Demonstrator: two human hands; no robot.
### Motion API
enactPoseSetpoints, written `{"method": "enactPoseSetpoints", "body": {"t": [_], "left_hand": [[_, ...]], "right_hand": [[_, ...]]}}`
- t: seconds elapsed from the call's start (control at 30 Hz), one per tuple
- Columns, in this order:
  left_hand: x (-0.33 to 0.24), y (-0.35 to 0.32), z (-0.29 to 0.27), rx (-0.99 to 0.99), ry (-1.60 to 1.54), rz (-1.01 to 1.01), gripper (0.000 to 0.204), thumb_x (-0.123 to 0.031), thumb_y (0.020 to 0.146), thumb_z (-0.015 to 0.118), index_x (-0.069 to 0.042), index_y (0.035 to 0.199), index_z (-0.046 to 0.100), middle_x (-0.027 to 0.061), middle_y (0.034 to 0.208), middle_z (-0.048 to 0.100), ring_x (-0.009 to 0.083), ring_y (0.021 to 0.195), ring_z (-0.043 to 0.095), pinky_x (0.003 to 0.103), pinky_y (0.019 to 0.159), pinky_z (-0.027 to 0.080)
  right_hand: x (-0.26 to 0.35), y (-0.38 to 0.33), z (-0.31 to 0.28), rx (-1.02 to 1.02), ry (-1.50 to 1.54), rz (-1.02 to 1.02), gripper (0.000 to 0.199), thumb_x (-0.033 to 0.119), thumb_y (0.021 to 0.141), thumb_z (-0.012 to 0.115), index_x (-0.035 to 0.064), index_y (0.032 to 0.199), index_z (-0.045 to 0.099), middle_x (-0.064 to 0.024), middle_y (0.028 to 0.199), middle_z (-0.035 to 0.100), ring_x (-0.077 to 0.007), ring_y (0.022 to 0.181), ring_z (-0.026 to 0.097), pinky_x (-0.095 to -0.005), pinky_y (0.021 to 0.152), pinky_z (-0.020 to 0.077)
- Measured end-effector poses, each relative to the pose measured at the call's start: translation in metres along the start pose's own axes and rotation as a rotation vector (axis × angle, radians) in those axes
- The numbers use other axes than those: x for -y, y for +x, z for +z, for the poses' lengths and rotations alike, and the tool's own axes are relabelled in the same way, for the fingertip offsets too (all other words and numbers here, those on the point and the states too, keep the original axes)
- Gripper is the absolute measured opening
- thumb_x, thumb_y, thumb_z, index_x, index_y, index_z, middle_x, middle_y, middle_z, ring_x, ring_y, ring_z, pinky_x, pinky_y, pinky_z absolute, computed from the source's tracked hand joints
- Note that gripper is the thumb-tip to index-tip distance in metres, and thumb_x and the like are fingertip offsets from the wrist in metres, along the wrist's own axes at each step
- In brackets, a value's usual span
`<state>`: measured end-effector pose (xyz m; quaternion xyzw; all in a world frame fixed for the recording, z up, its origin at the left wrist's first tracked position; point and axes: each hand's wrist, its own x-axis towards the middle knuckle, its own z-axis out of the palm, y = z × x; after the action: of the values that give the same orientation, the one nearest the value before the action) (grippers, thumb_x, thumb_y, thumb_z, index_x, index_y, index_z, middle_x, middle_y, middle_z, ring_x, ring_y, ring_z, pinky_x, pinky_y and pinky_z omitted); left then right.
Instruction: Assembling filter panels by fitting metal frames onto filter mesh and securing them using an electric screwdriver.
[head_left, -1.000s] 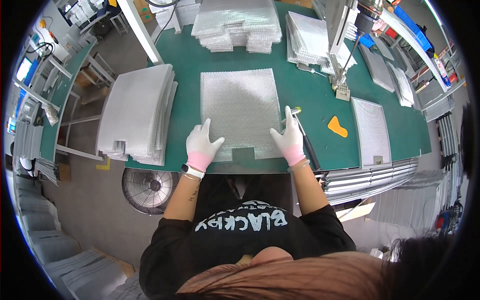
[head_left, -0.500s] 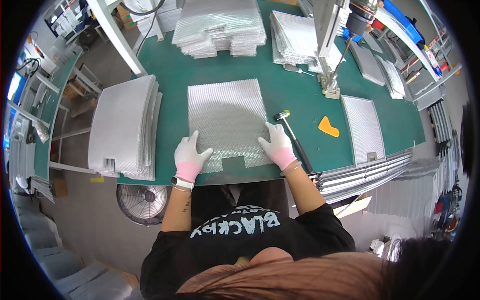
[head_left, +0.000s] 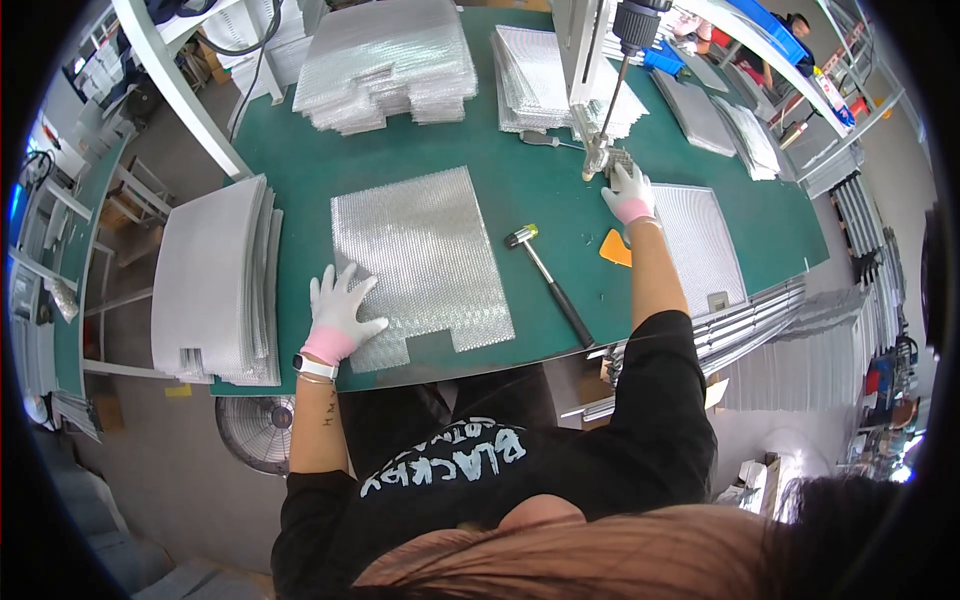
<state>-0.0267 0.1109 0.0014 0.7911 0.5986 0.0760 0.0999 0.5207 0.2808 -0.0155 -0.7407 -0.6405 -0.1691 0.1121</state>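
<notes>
A silvery mesh sheet with a notch in its near edge lies flat and slightly turned on the green table. My left hand, in a white glove with a pink cuff, rests at its near left edge with fingers spread. My right hand, gloved alike, reaches to the small metal fixture below the upright screwdriver bit. Its fingers are stretched out at the fixture; exact contact is unclear. Beside that hand lies a framed mesh panel. An orange scraper is partly hidden by my right forearm.
A hammer lies right of the sheet. Stacked mesh sheets stand at left and at the back. A screwdriver lies beside another stack. A person is at the far right.
My right hand has left the sheet's right edge and moved far right to the fixture. My left hand stays at the sheet's left side, fingers more spread. The view has shifted.
</notes>
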Motion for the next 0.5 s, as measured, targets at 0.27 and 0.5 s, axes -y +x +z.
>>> {"method": "enactPoseSetpoints", "body": {"t": [0.27, 0.5], "left_hand": [[-0.065, -0.077, -0.019, -0.086, 0.152, -0.109, 0.065, -0.041, 0.075, 0.076, -0.016, 0.133, 0.058, 0.0164, 0.143, 0.045, 0.0407, 0.138, 0.032, 0.059, 0.114, 0.02], [-0.088, -0.168, 0.063, 0.243, -1.236, 0.081, 0.019, -0.021, 0.095, 0.059, -0.004, 0.101, 0.064, 0.0094, 0.102, 0.066, 0.0257, 0.094, 0.065, 0.039, 0.089, 0.051]], "right_hand": [[0.022, 0.006, -0.026, 0.449, -0.224, -0.036, 0.032, 0.032, 0.095, 0.056, 0.0069, 0.114, 0.055, -0.0186, 0.125, 0.061, -0.0314, 0.098, 0.069, -0.0439, 0.081, 0.0552], [0.015, -0.037, -0.044, 0.196, 0.344, 0.056, 0.037, 0.014, 0.092, 0.06, 0.0014, 0.124, 0.047, -0.0222, 0.098, 0.07, -0.034, 0.088, 0.071, -0.0406, 0.077, 0.056]]}}
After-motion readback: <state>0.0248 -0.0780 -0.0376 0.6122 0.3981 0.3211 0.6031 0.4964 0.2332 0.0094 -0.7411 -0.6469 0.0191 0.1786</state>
